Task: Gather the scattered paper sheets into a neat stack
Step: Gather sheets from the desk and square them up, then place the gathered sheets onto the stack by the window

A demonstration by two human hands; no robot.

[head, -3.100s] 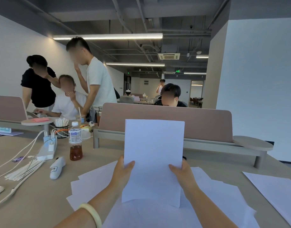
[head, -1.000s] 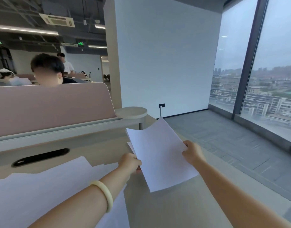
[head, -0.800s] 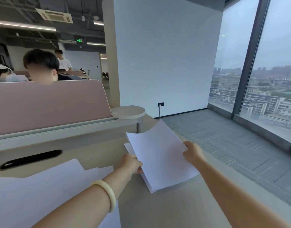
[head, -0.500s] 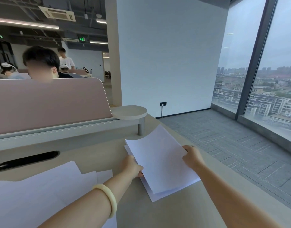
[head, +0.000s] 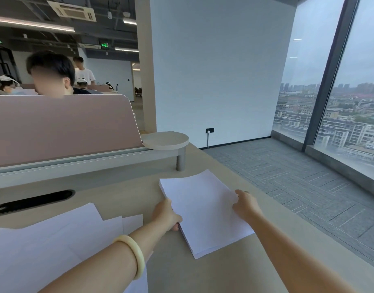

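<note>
While lying flat on the desk [head: 203, 275], toward its right-hand edge, looks nearly squared but not quite: stack of white sheets [head: 205, 210], lower leaves peeking out along the near and left sides. Gripped on two flanks: left hand [head: 166, 215] curled round the left edge, fingertips apparently tucked under; right hand [head: 245, 205] curled over the right edge, pinching it from above.

Likely to go wrong in a few ways. Could shear if pushed harder from one side than the other, fanning the leaves wider instead of closing them. Could buckle at the top leaf if squeezed inward with nothing pressing down. Could also creep rightward and tip over the desk rim onto the grey carpet [head: 287, 176], close by on that side.

Further out: loose sheets [head: 55, 246], overlapped and askew, just left of the stack and apart from it, not yet gathered. Crossed above by the left forearm and its pale bangle [head: 135, 254]; liable to be dragged or flicked at a corner on any sweep back.

Beyond, a dark oval cable slot [head: 31, 200], a pink partition [head: 61, 125] and a small round shelf [head: 166, 140] on a post, just behind the stack. Nothing between hands and paper; only limited room for pushing the stack forward.
</note>
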